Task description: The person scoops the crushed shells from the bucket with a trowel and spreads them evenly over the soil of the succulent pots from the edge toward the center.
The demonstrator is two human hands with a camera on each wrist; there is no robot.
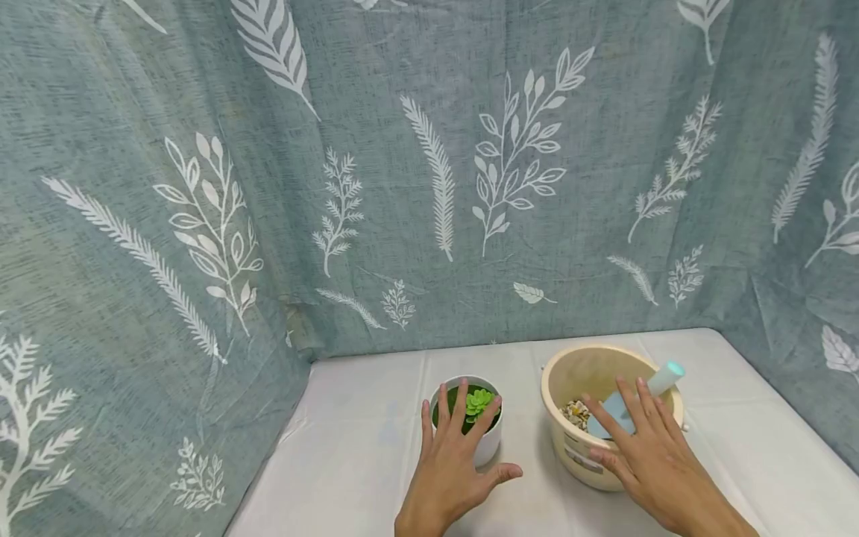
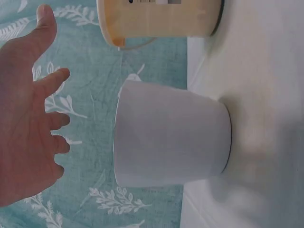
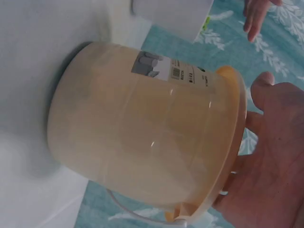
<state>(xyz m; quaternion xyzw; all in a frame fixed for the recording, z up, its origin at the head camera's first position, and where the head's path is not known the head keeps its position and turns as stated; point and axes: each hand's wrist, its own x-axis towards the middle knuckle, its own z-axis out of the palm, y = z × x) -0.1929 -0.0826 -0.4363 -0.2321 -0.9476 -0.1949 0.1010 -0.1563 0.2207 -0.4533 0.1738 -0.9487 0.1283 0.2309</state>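
Head view: pot point(image 1: 490, 446) upright on the table point(image 1: 349, 447), holding a green plant point(image 1: 478, 403); bucket point(image 1: 562, 438) upright just to its right. Inside the bucket I see a blue tool point(image 1: 614, 408), its pale shaft leaning on the rim, and a pale flecked lump point(image 1: 576, 414) I cannot identify.

Left hand point(image 1: 448, 468) is spread above the pot, thumb out, fingers straight; from the left wrist feed I read a clear gap to the rim. Right hand point(image 1: 647, 459) is spread over the bucket's near rim; contact I cannot tell.

Handling, my estimate: pot smooth, stiff, probably light if the plant is artificial; may slip, so I favour the tapered wall just below the rim, from both sides. Bucket looks like thin plastic, light, slightly flexible; hold the thick rim or the bail point(image 3: 137, 216), which hangs down the side. The loose tool could shift when tilted.

Markings: bucket carries a label point(image 3: 152, 66) with a grey picture, a barcode-like block and small print, illegible to me. Pot wall: no writing visible.
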